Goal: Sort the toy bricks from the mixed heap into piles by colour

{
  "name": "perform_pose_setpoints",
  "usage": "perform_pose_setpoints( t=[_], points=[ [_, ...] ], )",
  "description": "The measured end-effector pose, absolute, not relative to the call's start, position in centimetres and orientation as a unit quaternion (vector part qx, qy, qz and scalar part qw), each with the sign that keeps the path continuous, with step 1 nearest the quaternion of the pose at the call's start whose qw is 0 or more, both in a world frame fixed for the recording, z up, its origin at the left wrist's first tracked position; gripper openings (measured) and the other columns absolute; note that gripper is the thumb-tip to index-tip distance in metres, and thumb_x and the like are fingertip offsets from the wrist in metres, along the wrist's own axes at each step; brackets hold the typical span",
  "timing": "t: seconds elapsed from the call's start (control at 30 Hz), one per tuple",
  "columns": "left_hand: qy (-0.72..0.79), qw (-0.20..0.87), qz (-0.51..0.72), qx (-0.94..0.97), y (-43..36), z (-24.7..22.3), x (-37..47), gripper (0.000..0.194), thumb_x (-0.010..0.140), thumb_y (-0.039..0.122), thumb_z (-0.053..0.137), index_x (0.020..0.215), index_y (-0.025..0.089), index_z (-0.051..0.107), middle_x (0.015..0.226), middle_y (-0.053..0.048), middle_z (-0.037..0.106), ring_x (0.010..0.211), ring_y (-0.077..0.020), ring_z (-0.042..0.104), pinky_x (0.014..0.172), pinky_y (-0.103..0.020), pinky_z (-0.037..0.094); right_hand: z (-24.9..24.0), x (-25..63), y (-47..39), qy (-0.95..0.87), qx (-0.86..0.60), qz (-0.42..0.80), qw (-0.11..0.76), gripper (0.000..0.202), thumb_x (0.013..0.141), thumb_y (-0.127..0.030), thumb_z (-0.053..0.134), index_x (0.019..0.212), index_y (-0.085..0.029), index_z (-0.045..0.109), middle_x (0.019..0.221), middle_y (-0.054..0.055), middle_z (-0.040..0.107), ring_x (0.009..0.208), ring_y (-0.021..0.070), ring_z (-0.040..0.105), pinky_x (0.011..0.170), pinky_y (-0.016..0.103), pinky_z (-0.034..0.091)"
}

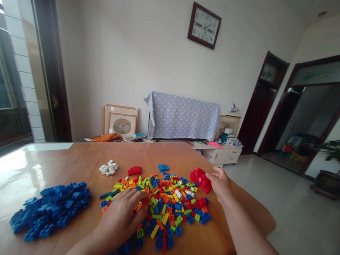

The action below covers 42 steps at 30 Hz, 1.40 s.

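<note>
Over the near left part of a mixed pile of coloured building bricks [165, 218], my left hand [124, 211] reaches down with its fingers bent. A red brick [145, 201] shows at its fingertips, partly covered by them. My right hand [220, 183] is at the right side of a heap of red bricks [200, 176], fingers stretched out and apart, with no brick visible in them. Round blue wheel-like pieces [159, 243] lie along the near edge of the mixed pile.
A large heap of blue bricks [53, 208] lies left on the brown table [81, 245]. Small groups of white bricks [109, 167], red bricks [135, 170] and light-blue bricks [163, 167] sit behind the mixed pile. Beyond stands a white cabinet [228, 154].
</note>
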<state>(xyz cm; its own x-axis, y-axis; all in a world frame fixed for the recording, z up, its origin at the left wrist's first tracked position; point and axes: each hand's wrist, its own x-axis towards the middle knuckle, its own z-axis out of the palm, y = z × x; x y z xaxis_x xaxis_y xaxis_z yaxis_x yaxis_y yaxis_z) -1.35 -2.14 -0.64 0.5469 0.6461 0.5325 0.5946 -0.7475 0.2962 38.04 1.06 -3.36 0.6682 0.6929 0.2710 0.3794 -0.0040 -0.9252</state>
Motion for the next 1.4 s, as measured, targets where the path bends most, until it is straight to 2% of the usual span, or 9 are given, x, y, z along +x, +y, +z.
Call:
perform_pose_setpoints(
  t=[0.1,0.27,0.5,0.63,0.73,0.83,1.03,1.2,1.4],
  points=[
    [0.353,0.042,0.315,0.88,-2.1,-0.7,-1.1,0.024,0.095,0.032,0.05,0.112,0.025,0.066,0.102,-0.008,0.069,0.098,-0.0262,0.064,0.085,-0.039,0.051,-6.0,41.2,-0.2,-0.355,-0.756,0.097,0.542,0.064,0.07,-0.038,0.072,0.128,-0.015,0.057,0.094,0.009,0.07,0.083,0.0238,0.067,0.073,0.033,0.051],
    [0.348,0.044,0.316,0.881,-2.0,-0.8,-1.0,0.025,0.094,0.032,0.051,0.112,0.026,0.067,0.1,-0.008,0.069,0.095,-0.0257,0.064,0.083,-0.037,0.052,-8.2,43.2,-0.3,-0.359,-0.787,0.089,0.494,0.056,0.067,-0.034,0.073,0.119,-0.016,0.064,0.1,0.011,0.072,0.086,0.0236,0.069,0.074,0.032,0.051],
    [0.351,0.049,0.317,0.88,-2.0,-0.7,-1.1,0.025,0.095,0.032,0.051,0.112,0.026,0.067,0.1,-0.007,0.07,0.096,-0.0254,0.064,0.083,-0.037,0.052,-8.1,43.0,0.3,-0.336,-0.786,0.124,0.504,0.054,0.079,-0.033,0.058,0.129,-0.012,0.055,0.097,0.014,0.075,0.073,0.0227,0.073,0.062,0.031,0.051],
    [0.352,0.045,0.324,0.877,-1.9,-1.1,-1.0,0.025,0.094,0.033,0.051,0.112,0.025,0.067,0.103,-0.009,0.07,0.097,-0.0262,0.065,0.085,-0.039,0.053,-7.3,42.1,-0.3,-0.337,-0.77,0.118,0.528,0.045,0.081,-0.032,0.055,0.122,-0.014,0.057,0.099,0.014,0.074,0.072,0.0223,0.073,0.063,0.031,0.053],
    [0.346,0.044,0.332,0.876,-1.9,-1.5,-1.0,0.026,0.095,0.031,0.049,0.117,0.025,0.062,0.11,-0.009,0.07,0.103,-0.026,0.065,0.09,-0.04,0.052,-6.1,40.0,-0.8,-0.367,-0.742,0.102,0.551,0.037,0.084,-0.036,0.053,0.116,-0.018,0.058,0.104,0.013,0.073,0.077,0.022,0.072,0.069,0.032,0.054],
    [0.348,0.058,0.338,0.873,-2.0,-1.8,-1.0,0.029,0.097,0.031,0.048,0.124,0.026,0.055,0.116,-0.008,0.069,0.107,-0.024,0.065,0.092,-0.038,0.052,-4.4,35.9,-1.6,-0.428,-0.699,0.113,0.562,0.031,0.085,-0.042,0.056,0.107,-0.02,0.061,0.096,0.007,0.073,0.079,0.0208,0.07,0.073,0.031,0.054],
    [0.355,0.091,0.345,0.864,-2.3,-1.8,-0.8,0.03,0.096,0.03,0.05,0.125,0.025,0.05,0.112,-0.006,0.07,0.106,-0.0222,0.066,0.092,-0.036,0.052,-1.6,24.6,-4.5,-0.626,-0.537,0.268,0.497,0.027,0.09,-0.045,0.059,0.098,-0.02,0.066,0.085,0.002,0.068,0.078,0.0181,0.064,0.071,0.029,0.052],
    [0.335,0.098,0.343,0.872,-2.5,-1.8,-0.8,0.028,0.093,0.027,0.054,0.121,0.026,0.053,0.112,-0.006,0.069,0.105,-0.0223,0.066,0.09,-0.036,0.053,-1.3,18.6,-5.9,-0.653,-0.473,0.361,0.468,0.028,0.085,-0.041,0.069,0.104,-0.022,0.066,0.088,0.001,0.068,0.082,0.0179,0.064,0.073,0.029,0.052],
    [0.325,0.09,0.337,0.879,-2.4,-1.9,-0.9,0.029,0.094,0.034,0.057,0.123,0.028,0.052,0.113,-0.005,0.068,0.104,-0.0221,0.065,0.087,-0.034,0.053,-1.2,17.9,-5.4,-0.63,-0.465,0.384,0.489,0.02,0.088,-0.039,0.066,0.092,-0.02,0.066,0.08,0.0,0.068,0.074,0.0159,0.063,0.067,0.027,0.05]
  ],
)
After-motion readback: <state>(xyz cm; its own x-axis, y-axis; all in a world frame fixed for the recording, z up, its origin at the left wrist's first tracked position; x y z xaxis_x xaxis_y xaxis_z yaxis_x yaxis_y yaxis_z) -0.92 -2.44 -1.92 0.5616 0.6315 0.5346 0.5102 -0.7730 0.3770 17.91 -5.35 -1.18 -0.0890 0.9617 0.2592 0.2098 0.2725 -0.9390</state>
